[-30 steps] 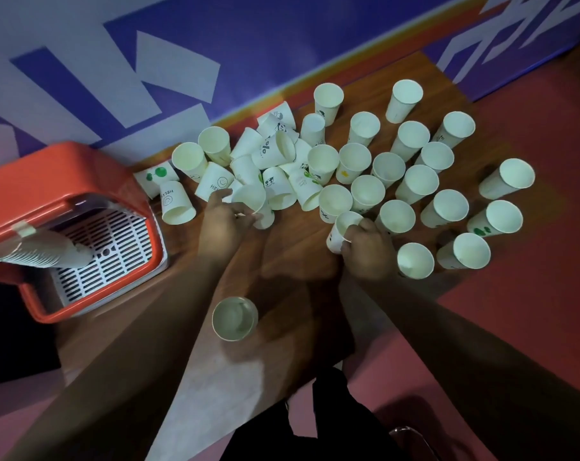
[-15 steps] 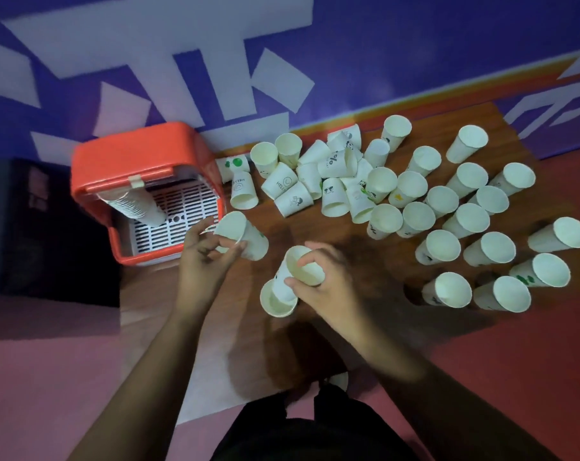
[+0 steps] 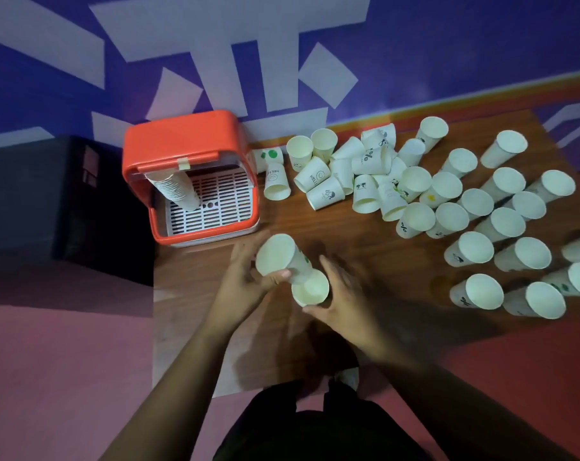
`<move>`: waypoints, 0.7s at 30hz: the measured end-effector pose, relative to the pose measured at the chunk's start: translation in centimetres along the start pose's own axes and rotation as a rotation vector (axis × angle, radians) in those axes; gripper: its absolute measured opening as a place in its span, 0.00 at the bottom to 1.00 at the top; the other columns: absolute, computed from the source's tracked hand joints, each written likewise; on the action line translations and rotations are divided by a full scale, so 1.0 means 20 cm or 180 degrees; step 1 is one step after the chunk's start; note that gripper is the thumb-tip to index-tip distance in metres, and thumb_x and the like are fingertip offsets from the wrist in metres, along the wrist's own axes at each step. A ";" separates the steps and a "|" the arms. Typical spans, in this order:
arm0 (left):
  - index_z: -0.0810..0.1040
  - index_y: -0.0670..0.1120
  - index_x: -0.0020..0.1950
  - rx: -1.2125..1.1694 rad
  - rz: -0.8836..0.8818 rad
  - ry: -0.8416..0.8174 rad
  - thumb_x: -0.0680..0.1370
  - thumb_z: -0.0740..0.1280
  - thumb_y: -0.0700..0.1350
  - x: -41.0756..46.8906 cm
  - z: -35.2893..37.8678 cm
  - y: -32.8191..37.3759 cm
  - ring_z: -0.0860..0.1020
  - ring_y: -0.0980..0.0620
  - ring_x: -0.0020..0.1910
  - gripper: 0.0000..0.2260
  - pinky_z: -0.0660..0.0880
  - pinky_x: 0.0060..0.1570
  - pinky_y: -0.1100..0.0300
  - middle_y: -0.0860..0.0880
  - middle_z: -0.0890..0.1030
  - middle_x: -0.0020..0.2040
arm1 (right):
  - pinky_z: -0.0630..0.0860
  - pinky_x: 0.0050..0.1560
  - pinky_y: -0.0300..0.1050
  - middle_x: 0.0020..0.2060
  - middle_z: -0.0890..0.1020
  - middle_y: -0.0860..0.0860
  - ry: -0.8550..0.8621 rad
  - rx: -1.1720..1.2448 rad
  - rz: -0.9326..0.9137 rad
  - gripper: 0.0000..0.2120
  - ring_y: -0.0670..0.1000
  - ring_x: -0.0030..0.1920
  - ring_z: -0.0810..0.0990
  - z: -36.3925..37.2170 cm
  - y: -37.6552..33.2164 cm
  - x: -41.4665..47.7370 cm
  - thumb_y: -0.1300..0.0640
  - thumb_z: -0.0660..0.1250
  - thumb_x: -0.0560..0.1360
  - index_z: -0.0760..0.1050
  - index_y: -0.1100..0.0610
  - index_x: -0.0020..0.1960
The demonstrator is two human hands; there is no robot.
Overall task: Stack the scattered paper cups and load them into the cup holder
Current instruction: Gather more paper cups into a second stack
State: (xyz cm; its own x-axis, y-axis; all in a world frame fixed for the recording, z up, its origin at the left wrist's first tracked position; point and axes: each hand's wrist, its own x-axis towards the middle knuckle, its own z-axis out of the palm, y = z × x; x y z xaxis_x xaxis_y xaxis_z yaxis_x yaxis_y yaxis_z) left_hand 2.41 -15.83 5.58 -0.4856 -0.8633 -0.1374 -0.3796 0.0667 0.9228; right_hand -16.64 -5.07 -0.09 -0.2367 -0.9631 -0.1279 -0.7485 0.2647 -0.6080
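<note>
My left hand [image 3: 245, 281] grips a white paper cup [image 3: 277, 254], its mouth turned up and to the left. Just right of it, my right hand [image 3: 343, 301] holds a second cup [image 3: 310, 291] with its mouth facing me; the first cup's base points into it. The orange cup holder [image 3: 182, 141] stands at the table's far left with a stack of cups [image 3: 175, 191] leaning inside on its white grid. Several loose cups [image 3: 321, 179] lie tipped near the holder, and several more [image 3: 474, 251] stand upright on the right.
The wooden table [image 3: 365, 247] runs along a blue and white wall. A dark box [image 3: 49, 194] sits left of the holder, off the table. Red floor lies to the left and right of the table's near edge.
Both hands left the cup pile, each with a cup, and came together at the near left of the table. The view swung left toward the holder.
</note>
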 end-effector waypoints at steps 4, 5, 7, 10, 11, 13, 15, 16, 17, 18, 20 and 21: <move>0.73 0.49 0.74 0.0404 -0.0105 -0.0503 0.69 0.81 0.51 -0.01 0.11 -0.02 0.69 0.54 0.65 0.35 0.68 0.68 0.62 0.51 0.69 0.61 | 0.58 0.70 0.37 0.74 0.66 0.49 0.0148 0.0519 0.0686 0.40 0.49 0.73 0.65 -0.09 0.12 -0.12 0.45 0.74 0.71 0.60 0.51 0.76; 0.73 0.49 0.74 0.0560 -0.0064 -0.0563 0.69 0.81 0.51 -0.01 0.14 -0.03 0.68 0.54 0.65 0.35 0.67 0.68 0.61 0.52 0.68 0.61 | 0.61 0.71 0.42 0.73 0.67 0.49 0.0132 0.0589 0.0850 0.38 0.49 0.72 0.66 -0.10 0.15 -0.15 0.45 0.74 0.71 0.61 0.51 0.76; 0.74 0.49 0.72 0.0795 0.0041 -0.0650 0.68 0.81 0.50 0.01 0.19 -0.06 0.67 0.54 0.65 0.34 0.67 0.66 0.60 0.52 0.67 0.60 | 0.67 0.71 0.49 0.69 0.72 0.51 0.0214 0.0601 0.1065 0.37 0.50 0.69 0.70 -0.08 0.20 -0.18 0.44 0.73 0.69 0.64 0.51 0.74; 0.75 0.52 0.70 0.0764 -0.0063 -0.0761 0.69 0.81 0.47 0.02 0.23 -0.14 0.69 0.53 0.64 0.31 0.69 0.66 0.56 0.54 0.68 0.61 | 0.69 0.63 0.39 0.66 0.74 0.52 -0.0087 0.0954 0.1274 0.34 0.48 0.64 0.74 0.01 0.20 -0.19 0.53 0.75 0.70 0.66 0.55 0.73; 0.75 0.53 0.69 0.0816 -0.0044 -0.0740 0.68 0.81 0.47 0.01 0.23 -0.18 0.69 0.52 0.65 0.31 0.70 0.66 0.54 0.54 0.69 0.62 | 0.69 0.61 0.37 0.67 0.74 0.54 -0.0221 0.1190 0.1332 0.32 0.49 0.64 0.75 0.05 0.19 -0.19 0.57 0.74 0.72 0.66 0.57 0.73; 0.74 0.57 0.69 0.0906 -0.0054 -0.0738 0.68 0.82 0.46 0.01 0.25 -0.26 0.69 0.52 0.66 0.33 0.70 0.67 0.52 0.56 0.71 0.63 | 0.69 0.60 0.35 0.68 0.74 0.57 -0.0402 0.1558 0.1468 0.29 0.51 0.64 0.76 0.12 0.17 -0.18 0.62 0.71 0.74 0.66 0.59 0.72; 0.71 0.62 0.68 0.0628 -0.0256 -0.0884 0.67 0.82 0.47 -0.01 0.26 -0.31 0.70 0.59 0.66 0.34 0.69 0.68 0.56 0.59 0.71 0.65 | 0.70 0.58 0.31 0.68 0.74 0.58 -0.0470 0.1737 0.1528 0.27 0.53 0.65 0.76 0.18 0.15 -0.16 0.66 0.68 0.75 0.66 0.62 0.73; 0.70 0.63 0.68 0.0417 -0.0394 -0.0980 0.66 0.81 0.50 -0.01 0.26 -0.33 0.71 0.60 0.67 0.35 0.69 0.70 0.56 0.60 0.71 0.67 | 0.70 0.57 0.28 0.68 0.73 0.59 -0.0470 0.1841 0.1552 0.26 0.54 0.66 0.76 0.20 0.14 -0.15 0.68 0.66 0.76 0.66 0.63 0.73; 0.70 0.63 0.70 0.0242 -0.0503 -0.1073 0.65 0.81 0.53 -0.01 0.27 -0.34 0.71 0.59 0.69 0.36 0.69 0.72 0.55 0.59 0.72 0.70 | 0.70 0.59 0.28 0.68 0.74 0.59 -0.0454 0.1957 0.1575 0.25 0.54 0.66 0.75 0.22 0.14 -0.14 0.70 0.65 0.76 0.66 0.64 0.73; 0.69 0.62 0.72 0.0131 -0.0569 -0.1134 0.66 0.81 0.54 -0.01 0.28 -0.35 0.71 0.56 0.71 0.37 0.68 0.74 0.53 0.57 0.72 0.71 | 0.70 0.60 0.30 0.66 0.75 0.58 -0.0436 0.2062 0.1598 0.24 0.52 0.64 0.76 0.24 0.14 -0.13 0.71 0.63 0.77 0.67 0.65 0.72; 0.66 0.61 0.74 -0.0046 -0.0721 -0.1191 0.70 0.80 0.48 0.00 0.31 -0.34 0.72 0.53 0.71 0.37 0.69 0.73 0.53 0.54 0.72 0.72 | 0.72 0.56 0.32 0.57 0.80 0.50 -0.0403 0.2361 0.1696 0.18 0.46 0.56 0.78 0.23 0.12 -0.12 0.71 0.62 0.77 0.72 0.63 0.67; 0.64 0.58 0.76 -0.0159 -0.0789 -0.1169 0.72 0.79 0.45 0.00 0.33 -0.31 0.74 0.53 0.69 0.38 0.72 0.70 0.54 0.54 0.72 0.71 | 0.73 0.51 0.32 0.51 0.80 0.46 -0.0382 0.2560 0.1776 0.16 0.44 0.52 0.78 0.20 0.11 -0.13 0.70 0.62 0.78 0.74 0.60 0.63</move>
State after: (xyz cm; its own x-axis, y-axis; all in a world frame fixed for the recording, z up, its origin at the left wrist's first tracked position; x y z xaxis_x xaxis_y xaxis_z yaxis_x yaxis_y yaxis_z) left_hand -0.50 -12.97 -2.58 -0.6356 -0.6146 -0.4672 -0.4857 -0.1520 0.8608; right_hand -15.21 -2.21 -4.26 -0.3301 -0.7204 -0.6100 0.1064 0.6137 -0.7823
